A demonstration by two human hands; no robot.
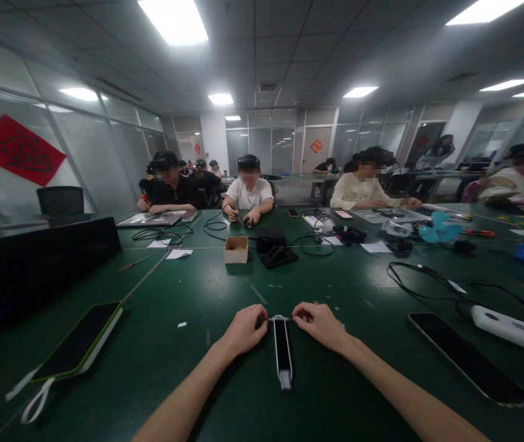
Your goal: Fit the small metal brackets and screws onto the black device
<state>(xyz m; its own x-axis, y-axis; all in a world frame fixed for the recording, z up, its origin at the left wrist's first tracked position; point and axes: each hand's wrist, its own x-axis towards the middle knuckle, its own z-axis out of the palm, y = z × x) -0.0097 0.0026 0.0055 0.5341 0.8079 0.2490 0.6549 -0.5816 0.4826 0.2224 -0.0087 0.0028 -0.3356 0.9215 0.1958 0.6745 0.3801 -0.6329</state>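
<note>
In front of me on the green table (225, 405) lies a narrow, long device (282, 350) with a black middle, a pale frame and a grey block at its near end. A thin rod-like piece (288, 318) runs crosswise at its far end. My left hand (246, 328) pinches the left end of this piece with closed fingers. On the other side, my right hand (321, 325) is closed in a pinch at its right end. The fingertips partly hide both ends. Several tiny rings or washers (329, 298) lie just beyond my right hand.
At left rests a dark tablet-like panel (80, 341) with a green edge. A black phone (469, 359) and a white power strip (515, 331) are at right. Farther off stand a small open box (236, 250) and a blue fan (439, 228). People sit across the table.
</note>
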